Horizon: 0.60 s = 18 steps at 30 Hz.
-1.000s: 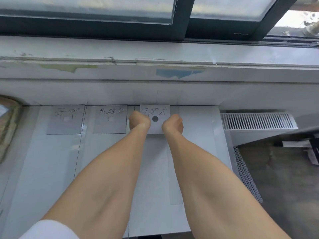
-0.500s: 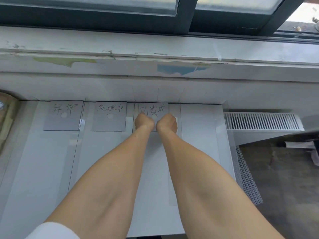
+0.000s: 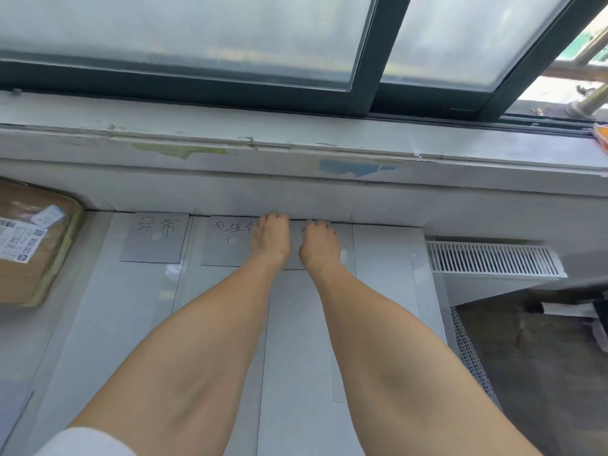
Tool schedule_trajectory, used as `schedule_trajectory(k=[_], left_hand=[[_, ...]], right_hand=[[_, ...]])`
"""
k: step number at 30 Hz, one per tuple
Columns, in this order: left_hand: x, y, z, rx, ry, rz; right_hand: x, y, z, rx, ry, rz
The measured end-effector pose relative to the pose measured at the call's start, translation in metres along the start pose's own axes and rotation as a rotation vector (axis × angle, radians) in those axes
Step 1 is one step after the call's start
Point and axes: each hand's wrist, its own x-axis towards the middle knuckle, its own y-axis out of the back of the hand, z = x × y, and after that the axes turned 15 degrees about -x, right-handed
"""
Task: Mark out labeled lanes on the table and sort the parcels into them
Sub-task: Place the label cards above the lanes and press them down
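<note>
Three grey label cards with handwritten characters lie in a row at the far edge of the white table (image 3: 125, 324). The left card (image 3: 154, 236) and the middle card (image 3: 227, 241) lie uncovered, except that my left hand (image 3: 271, 236) overlaps the middle card's right edge. My right hand (image 3: 319, 241) and left hand lie side by side, fingers stretched forward, pressing flat on the third card (image 3: 296, 255), which is mostly hidden under them. Thin lines on the table mark lanes running toward me.
A brown cardboard parcel (image 3: 29, 245) with a white shipping label sits at the table's left edge. A wall and window sill (image 3: 296, 159) close off the far side. A white radiator grille (image 3: 493, 260) and the floor lie to the right.
Both hands went from curled fists at the near edge of the third card to fingers spread flat over it, reaching farther toward the wall. The view has tilted and shows the parcel at left.
</note>
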Motion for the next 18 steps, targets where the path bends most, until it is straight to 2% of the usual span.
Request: schedule_trajectory(k=[3, 6, 14, 18], left_hand=[[-0.011, 0.034, -0.039, 0.187, -0.014, 0.010], [-0.029, 0.070, -0.084, 0.268, 0.034, 0.031], [-0.116, 0.156, -0.232, 0.281, 0.253, 0.095], [-0.179, 0.189, -0.314, 0.254, 0.441, 0.165]], right_hand=[[-0.011, 0.017, -0.023, -0.053, 0.079, 0.063], [-0.025, 0.031, -0.063, -0.076, 0.162, 0.098], [-0.083, 0.034, -0.228, -0.135, 0.415, 0.119], [-0.127, 0.028, -0.323, -0.160, 0.600, 0.153]])
